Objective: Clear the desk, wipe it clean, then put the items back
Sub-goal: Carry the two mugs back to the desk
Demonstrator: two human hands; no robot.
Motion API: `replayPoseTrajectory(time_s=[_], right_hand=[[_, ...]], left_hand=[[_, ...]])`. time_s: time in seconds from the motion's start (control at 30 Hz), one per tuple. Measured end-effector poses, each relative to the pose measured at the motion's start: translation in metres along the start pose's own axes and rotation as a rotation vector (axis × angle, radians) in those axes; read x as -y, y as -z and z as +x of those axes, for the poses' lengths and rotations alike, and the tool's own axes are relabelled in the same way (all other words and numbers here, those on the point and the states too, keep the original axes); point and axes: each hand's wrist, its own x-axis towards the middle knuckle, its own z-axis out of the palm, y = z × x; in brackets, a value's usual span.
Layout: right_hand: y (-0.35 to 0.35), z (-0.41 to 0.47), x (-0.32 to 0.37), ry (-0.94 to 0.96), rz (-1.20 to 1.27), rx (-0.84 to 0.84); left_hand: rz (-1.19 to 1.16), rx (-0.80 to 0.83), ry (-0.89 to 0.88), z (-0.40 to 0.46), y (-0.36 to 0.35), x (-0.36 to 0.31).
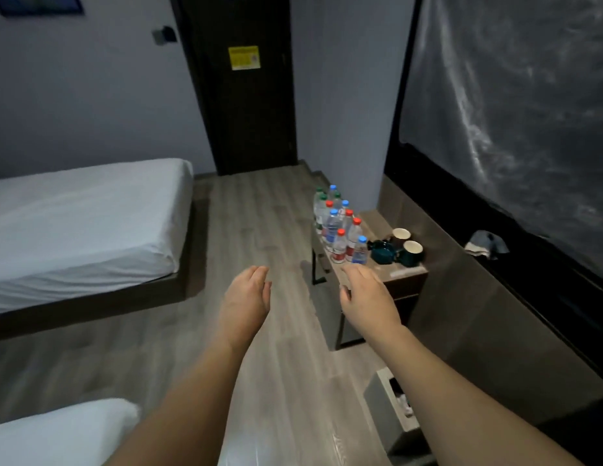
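Bottles [340, 227] stand upright on the desk [406, 270] just beyond our right hand [367, 297], nearer than our left hand [248, 294]; fingers relaxed, holding nothing.

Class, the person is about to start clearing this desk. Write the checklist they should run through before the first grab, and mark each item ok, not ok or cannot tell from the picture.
1. Left hand free to grip: ok, open and holding nothing.
2. Right hand free: ok, open, held in front of the desk.
3. Water bottles standing upright: ok, clustered on the desk's left side.
4. Two mugs and the dark teal teapot apart from the bottles: ok, set to their right.
5. Wiping cloth available: ok, it lies on the ledge beside the desk.
6. Bottle caps shut tight: cannot tell.
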Motion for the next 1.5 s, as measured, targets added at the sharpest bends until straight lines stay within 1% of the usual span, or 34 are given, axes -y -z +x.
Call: replayPoseTrajectory(time_s=[0.1,0.23,0.43,0.67,0.93,1.07,1.17,1.3,1.4,1.5], right_hand=[[-0.026,0.036,0.029,0.01,0.007,0.034],[-0.055,0.082,0.04,0.008,-0.019,0.088],[-0.087,0.172,0.033,0.011,-0.043,0.138],[-0.113,0.291,0.037,0.055,-0.038,0.119],[-0.161,0.411,0.053,-0.009,-0.016,0.146],[-0.176,0.472,0.055,-0.132,-0.004,0.113],[-0.174,0.509,0.046,-0.214,-0.019,0.064],[-0.159,0.542,0.015,-0.343,-0.043,0.005],[-0.152,0.555,-0.025,-0.448,-0.043,-0.035],[-0.142,0.563,-0.068,-0.516,-0.026,-0.074]], left_hand=[[0.015,-0.018,0.044,0.024,0.001,0.049],[-0.006,-0.006,0.1,0.058,-0.018,0.092],[-0.002,0.026,0.136,0.131,-0.056,0.128],[0.04,0.022,0.118,0.237,-0.069,0.159],[0.019,0.087,0.114,0.346,-0.11,0.239],[-0.032,0.136,0.041,0.419,-0.139,0.277],[-0.054,0.165,-0.037,0.477,-0.163,0.285],[-0.102,0.244,-0.216,0.54,-0.21,0.261],[-0.115,0.304,-0.366,0.574,-0.249,0.232],[-0.141,0.356,-0.44,0.601,-0.276,0.193]])
